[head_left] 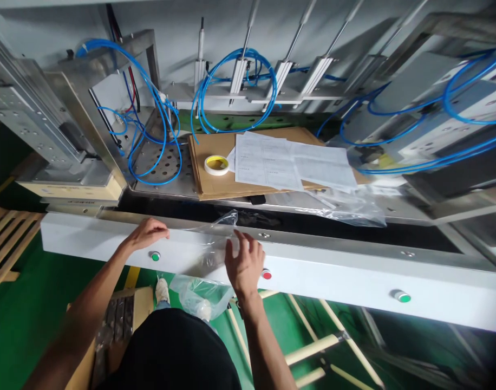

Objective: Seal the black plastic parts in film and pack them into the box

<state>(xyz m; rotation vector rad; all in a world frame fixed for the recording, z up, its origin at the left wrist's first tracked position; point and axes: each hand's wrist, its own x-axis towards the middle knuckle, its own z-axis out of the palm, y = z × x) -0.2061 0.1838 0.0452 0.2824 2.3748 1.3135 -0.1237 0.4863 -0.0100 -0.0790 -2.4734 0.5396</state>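
Hands — two, left hand (pixel 147 233), right hand (pixel 243 264), on one clear bag (pixel 209 238)

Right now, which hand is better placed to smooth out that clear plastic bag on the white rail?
Probably the right hand: it lies on the clear plastic bag, while the left hand rests beside it.

A long white-painted metal machine front rail (pixel 353 279) is running across the view, carrying two green push buttons (pixel 401 296) and one red push button (pixel 266 274). Behind it, a perforated steel deck (pixel 158 157) is lying under loops of blue pneumatic tubing (pixel 232 92), and slim silver air cylinders (pixel 286 65) are leaning against a pale grey back wall (pixel 183 32). A glossy green floor (pixel 24 314) is reflecting soft overhead light, with a pale wooden pallet (pixel 6 238) sitting at the left and light wooden slats (pixel 313 346) lying below the rail.
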